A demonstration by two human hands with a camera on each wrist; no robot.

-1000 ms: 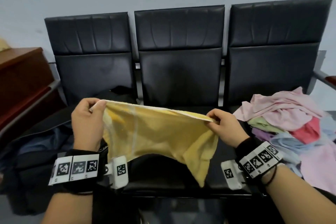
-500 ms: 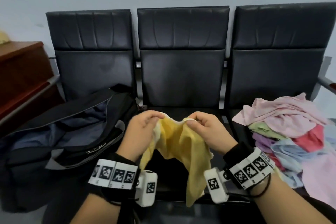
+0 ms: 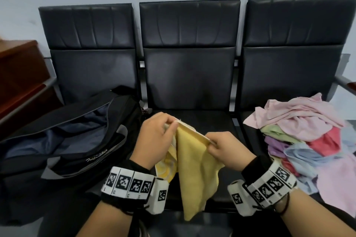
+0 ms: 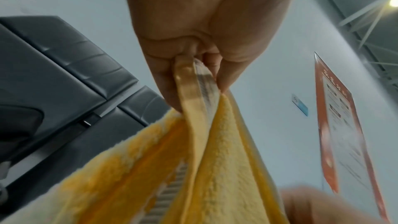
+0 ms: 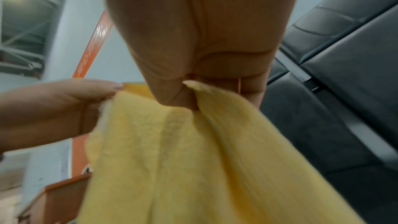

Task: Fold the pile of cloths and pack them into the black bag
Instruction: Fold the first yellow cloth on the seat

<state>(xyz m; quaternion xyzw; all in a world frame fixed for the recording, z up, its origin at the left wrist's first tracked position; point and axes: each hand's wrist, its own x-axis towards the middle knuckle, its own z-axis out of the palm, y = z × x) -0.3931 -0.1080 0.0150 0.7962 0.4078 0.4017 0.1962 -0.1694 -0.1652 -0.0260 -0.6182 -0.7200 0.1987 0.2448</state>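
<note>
A yellow cloth (image 3: 194, 169), folded in half, hangs over the middle seat. My left hand (image 3: 158, 136) pinches its upper left corner, seen close up as the yellow cloth (image 4: 193, 168) running out of my left hand (image 4: 202, 54). My right hand (image 3: 227, 150) pinches the other end of the top edge; there the cloth (image 5: 183, 159) drapes down from my right hand (image 5: 204, 65). The black bag (image 3: 63, 144) lies unzipped on the left seat. The pile of cloths (image 3: 312, 140) in pink, green, purple, blue and red covers the right seat.
Three black padded seats (image 3: 190, 75) stand joined against a pale wall. A brown wooden cabinet (image 3: 21, 75) sits at the far left. A metal armrest (image 3: 344, 81) ends the row on the right. An orange-framed notice (image 4: 344, 125) hangs on the wall.
The cloth was stretched wide between my hands; they came together, folding it in half. Now they have parted a little along the doubled top edge, the left hand higher.
</note>
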